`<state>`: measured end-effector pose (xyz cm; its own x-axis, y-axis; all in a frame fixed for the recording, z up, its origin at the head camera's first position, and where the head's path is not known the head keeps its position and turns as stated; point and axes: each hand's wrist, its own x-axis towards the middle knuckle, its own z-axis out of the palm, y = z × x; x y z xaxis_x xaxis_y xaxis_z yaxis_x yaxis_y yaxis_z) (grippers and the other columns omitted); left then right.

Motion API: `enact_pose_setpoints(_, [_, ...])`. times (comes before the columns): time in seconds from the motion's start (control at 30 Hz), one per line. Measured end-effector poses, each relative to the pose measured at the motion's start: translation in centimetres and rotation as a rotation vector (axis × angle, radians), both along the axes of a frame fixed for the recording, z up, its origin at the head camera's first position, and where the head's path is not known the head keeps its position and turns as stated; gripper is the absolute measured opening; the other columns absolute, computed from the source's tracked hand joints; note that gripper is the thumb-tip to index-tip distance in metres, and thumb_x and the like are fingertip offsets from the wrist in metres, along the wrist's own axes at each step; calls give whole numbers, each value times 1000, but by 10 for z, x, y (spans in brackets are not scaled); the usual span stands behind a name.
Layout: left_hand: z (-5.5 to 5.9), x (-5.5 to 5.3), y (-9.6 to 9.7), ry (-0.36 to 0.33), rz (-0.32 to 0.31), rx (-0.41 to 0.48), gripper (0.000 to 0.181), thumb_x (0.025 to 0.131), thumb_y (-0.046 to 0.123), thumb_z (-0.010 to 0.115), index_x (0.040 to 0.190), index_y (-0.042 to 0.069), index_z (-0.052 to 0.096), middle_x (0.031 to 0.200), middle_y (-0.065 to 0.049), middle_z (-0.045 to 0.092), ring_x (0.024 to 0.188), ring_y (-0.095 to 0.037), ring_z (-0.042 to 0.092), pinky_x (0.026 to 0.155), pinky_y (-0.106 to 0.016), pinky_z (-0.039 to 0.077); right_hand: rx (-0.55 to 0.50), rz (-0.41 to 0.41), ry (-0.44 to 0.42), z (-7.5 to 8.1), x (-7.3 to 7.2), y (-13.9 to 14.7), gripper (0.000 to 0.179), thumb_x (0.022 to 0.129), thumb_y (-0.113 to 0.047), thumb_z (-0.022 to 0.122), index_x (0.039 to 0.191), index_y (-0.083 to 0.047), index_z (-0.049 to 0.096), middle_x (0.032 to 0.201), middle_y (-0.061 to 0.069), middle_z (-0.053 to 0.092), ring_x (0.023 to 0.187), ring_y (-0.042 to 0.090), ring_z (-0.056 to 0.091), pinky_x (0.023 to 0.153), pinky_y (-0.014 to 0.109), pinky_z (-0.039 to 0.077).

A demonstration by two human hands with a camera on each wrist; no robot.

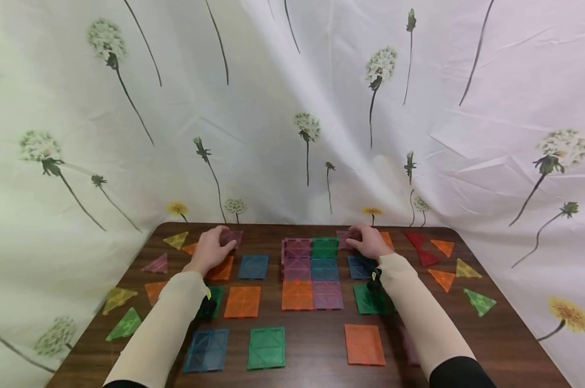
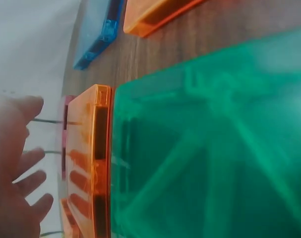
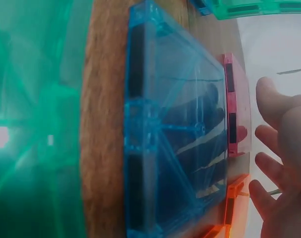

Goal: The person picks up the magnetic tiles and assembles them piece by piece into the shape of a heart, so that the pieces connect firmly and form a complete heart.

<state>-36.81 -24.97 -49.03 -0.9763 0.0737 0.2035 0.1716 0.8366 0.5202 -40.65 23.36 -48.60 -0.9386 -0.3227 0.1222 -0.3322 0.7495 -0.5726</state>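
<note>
My left hand (image 1: 210,249) hovers at the far left of the table, fingers loosely spread, its fingertips close to a pink square magnetic tile (image 1: 234,237). Below that hand lies an orange tile (image 2: 83,148). On the other side, my right hand (image 1: 367,241) reaches to another pink tile (image 3: 239,104), its fingers relaxed and parted just above it. A blue tile (image 3: 185,134) lies under the right wrist. Between the hands is a joined block of tiles: purple (image 1: 297,269), blue (image 1: 324,270), orange (image 1: 297,296) and pink (image 1: 328,296) ones, with a green tile (image 1: 325,248) standing at its back.
Loose square tiles lie around the block, among them a blue one (image 1: 253,267), an orange one (image 1: 242,302) and a green one (image 1: 266,348). Triangular tiles, such as a yellow one (image 1: 467,269), line both sides. A dandelion-print cloth (image 1: 273,161) hangs behind the table.
</note>
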Motion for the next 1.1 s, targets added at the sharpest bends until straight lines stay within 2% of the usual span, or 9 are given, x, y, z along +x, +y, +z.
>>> enact_pose_setpoints(0.17, [-3, -10, 2, -97, 53, -114, 63, 105, 37, 64, 153, 1, 48, 154, -33, 45, 138, -58, 36, 108, -72, 37, 80, 39, -22, 3, -3, -4, 47, 103, -20, 71, 143, 1, 60, 135, 23, 64, 122, 40, 62, 103, 57, 50])
enact_pose_setpoints(0.3, [-7, -15, 4, -158, 80, -170, 70, 105, 43, 62, 158, 3, 41, 158, -35, 36, 140, -61, 29, 110, -75, 32, 130, 66, -64, 3, -4, -5, 55, 103, -18, 71, 151, 2, 53, 147, 26, 57, 133, 43, 56, 109, 59, 46])
enact_pose_setpoints(0.43, [-9, -18, 6, -178, 112, -172, 72, 104, 46, 62, 159, 4, 39, 156, -36, 38, 140, -61, 29, 110, -76, 30, 156, 81, -64, 0, -6, -5, 55, 103, -15, 70, 151, 3, 51, 148, 26, 56, 134, 43, 56, 110, 58, 46])
enact_pose_setpoints(0.57, [-8, -20, 8, -177, 126, -154, 74, 102, 46, 65, 158, 3, 40, 150, -35, 47, 135, -61, 33, 108, -74, 32, 184, 79, -12, -2, -9, -5, 54, 101, -15, 73, 149, 3, 54, 144, 26, 58, 131, 43, 56, 109, 58, 46])
enact_pose_setpoints(0.73, [-7, -21, 11, -143, 122, -122, 70, 100, 40, 70, 155, 4, 44, 142, -33, 54, 126, -58, 40, 104, -71, 35, 208, 45, 77, -4, -9, -6, 60, 96, -16, 79, 147, 3, 55, 144, 28, 54, 133, 45, 52, 112, 60, 43])
enact_pose_setpoints(0.9, [-7, -22, 13, -54, 84, -34, 70, 95, 23, 78, 154, 2, 46, 151, -34, 40, 129, -58, 46, 105, -69, 43, 171, -21, 145, -6, -9, -8, 66, 90, -16, 86, 146, 1, 56, 141, 29, 51, 129, 45, 49, 110, 59, 46])
enact_pose_setpoints(1.0, [-7, -23, 14, 11, 77, 53, 69, 92, 11, 81, 151, 1, 48, 152, -33, 38, 132, -55, 48, 106, -67, 45, 113, -68, 160, -6, -10, -8, 60, 91, -11, 84, 144, 1, 59, 137, 28, 51, 123, 44, 53, 106, 58, 49])
enact_pose_setpoints(1.1, [-7, -22, 12, 99, 100, 119, 61, 90, 3, 81, 145, 0, 54, 144, -31, 45, 129, -53, 50, 106, -66, 45, 54, -95, 197, -3, -10, -7, 47, 93, -4, 80, 136, 4, 63, 133, 30, 53, 118, 45, 57, 100, 57, 52])
